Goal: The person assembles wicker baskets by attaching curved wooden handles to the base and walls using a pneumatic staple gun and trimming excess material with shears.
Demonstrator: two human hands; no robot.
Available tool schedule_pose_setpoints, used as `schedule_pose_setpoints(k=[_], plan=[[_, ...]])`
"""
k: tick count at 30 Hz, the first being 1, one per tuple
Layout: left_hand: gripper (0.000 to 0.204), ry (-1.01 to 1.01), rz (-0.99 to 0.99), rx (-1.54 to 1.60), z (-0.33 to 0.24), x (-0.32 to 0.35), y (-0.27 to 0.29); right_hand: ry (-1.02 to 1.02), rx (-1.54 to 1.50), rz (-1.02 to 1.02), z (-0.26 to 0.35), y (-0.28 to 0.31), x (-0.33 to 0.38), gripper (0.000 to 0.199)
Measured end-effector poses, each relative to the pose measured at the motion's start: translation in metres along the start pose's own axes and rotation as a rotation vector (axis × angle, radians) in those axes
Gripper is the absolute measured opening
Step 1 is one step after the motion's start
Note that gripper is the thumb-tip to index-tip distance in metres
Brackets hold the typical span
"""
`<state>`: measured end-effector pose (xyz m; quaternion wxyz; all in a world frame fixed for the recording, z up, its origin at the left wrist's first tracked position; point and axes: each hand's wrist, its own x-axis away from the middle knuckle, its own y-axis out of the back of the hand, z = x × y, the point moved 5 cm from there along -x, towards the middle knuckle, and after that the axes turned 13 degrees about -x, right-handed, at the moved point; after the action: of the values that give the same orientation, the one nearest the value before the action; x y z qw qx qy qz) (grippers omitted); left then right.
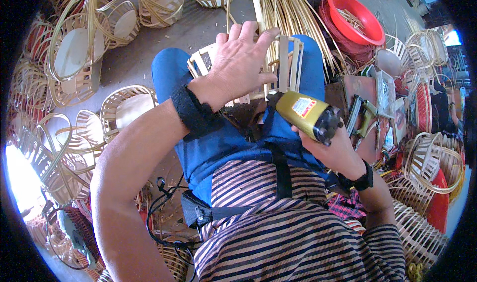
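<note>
My left hand (240, 63) lies palm-down over a small unfinished bamboo-strip basket (288, 58) that rests on my lap, across blue trousers; its fingers curl over the slats and hold the basket. A black strap wraps that wrist. My right hand (334, 150) grips a gold-coloured pneumatic nail gun (307, 114) with a black cap at the rear and a red and white label. The gun's front end points at the basket's lower edge, just right of my left hand. Where the gun meets the basket is hidden by my left hand.
Finished bamboo baskets (126, 108) with looped handles crowd the floor on the left, and more baskets (432, 162) stand on the right. A bundle of loose bamboo strips (293, 8) lies ahead. A red plastic basin (355, 16) sits at the upper right. Another nail gun (361, 118) lies on a board.
</note>
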<state>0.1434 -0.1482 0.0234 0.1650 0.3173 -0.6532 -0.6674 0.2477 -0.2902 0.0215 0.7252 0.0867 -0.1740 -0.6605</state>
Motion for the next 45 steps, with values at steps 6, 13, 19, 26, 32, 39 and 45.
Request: schedule_pose_setpoints(k=[6,13,19,26,32,39,45], plan=[[0.089,-0.014,-0.086,0.009,0.008,0.006,0.01,0.121,-0.003,-0.065,0.014,0.012,0.004,0.022],[0.104,0.188,-0.1,0.172,0.007,0.025,0.006,0.144,-0.189,-0.179,0.019,0.03,-0.003,0.025],[0.1,0.213,-0.097,0.23,-0.005,0.036,0.001,0.215,-0.294,-0.214,0.014,0.023,-0.016,0.027],[0.099,0.209,-0.101,0.214,-0.009,0.038,0.002,0.075,-0.252,-0.152,0.015,0.018,-0.022,0.027],[0.098,0.196,-0.127,0.209,-0.009,0.035,0.001,0.239,-0.082,-0.147,0.028,0.02,-0.024,0.024],[0.098,0.141,-0.124,0.202,0.0,0.035,0.007,0.268,-0.12,-0.172,0.033,0.031,-0.021,0.019],[0.073,0.073,-0.067,0.151,0.075,0.062,0.006,-0.338,-0.2,-0.393,-0.07,0.095,0.035,0.027]])
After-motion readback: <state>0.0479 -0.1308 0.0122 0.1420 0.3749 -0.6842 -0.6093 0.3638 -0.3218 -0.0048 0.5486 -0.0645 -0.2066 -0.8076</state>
